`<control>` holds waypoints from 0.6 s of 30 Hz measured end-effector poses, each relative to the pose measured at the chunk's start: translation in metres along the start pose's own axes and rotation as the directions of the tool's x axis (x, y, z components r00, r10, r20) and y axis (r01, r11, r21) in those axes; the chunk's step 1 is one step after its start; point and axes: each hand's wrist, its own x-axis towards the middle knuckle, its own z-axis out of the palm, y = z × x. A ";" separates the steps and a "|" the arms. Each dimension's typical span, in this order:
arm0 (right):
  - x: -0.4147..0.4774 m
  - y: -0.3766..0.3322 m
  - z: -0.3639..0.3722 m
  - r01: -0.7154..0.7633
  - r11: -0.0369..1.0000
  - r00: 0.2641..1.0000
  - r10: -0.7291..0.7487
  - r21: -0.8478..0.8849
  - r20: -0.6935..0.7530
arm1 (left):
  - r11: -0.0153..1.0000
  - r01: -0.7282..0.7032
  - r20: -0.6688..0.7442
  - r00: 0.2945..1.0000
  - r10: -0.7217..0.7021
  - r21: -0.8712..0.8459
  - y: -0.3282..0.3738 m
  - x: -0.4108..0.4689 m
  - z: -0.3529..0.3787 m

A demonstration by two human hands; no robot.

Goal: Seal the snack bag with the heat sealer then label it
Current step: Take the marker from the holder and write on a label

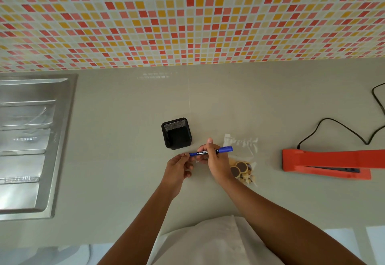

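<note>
Right grip (212, 156): I'm wrapped round the marker (210, 151) barrel.
Left grip (179, 166): pinching its left cap.
Snack bag (242, 160): light, slippery, crushable; I'd pin the flat top.

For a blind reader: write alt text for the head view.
Two hands hold a blue marker over a grey counter; a clear snack bag lies beside them, a black pen holder behind, a red heat sealer to the right.
</note>
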 end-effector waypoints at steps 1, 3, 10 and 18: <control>0.000 0.000 0.000 0.005 1.000 1.000 -0.005 -0.008 -0.005 | 1.000 0.002 0.007 1.000 -0.002 0.016 0.000 0.000 0.001; 0.000 -0.001 0.000 0.020 1.000 1.000 -0.021 -0.015 -0.010 | 0.999 -0.007 0.016 1.000 0.006 0.053 -0.001 0.000 0.001; 0.001 -0.005 -0.001 -0.009 1.000 1.000 0.009 0.005 -0.019 | 0.961 -0.079 0.088 0.994 0.058 0.264 0.000 0.000 -0.003; 0.001 -0.003 0.001 -0.033 0.999 0.998 0.032 -0.010 -0.055 | 0.968 -0.016 0.198 0.980 -0.035 0.251 -0.001 -0.002 -0.005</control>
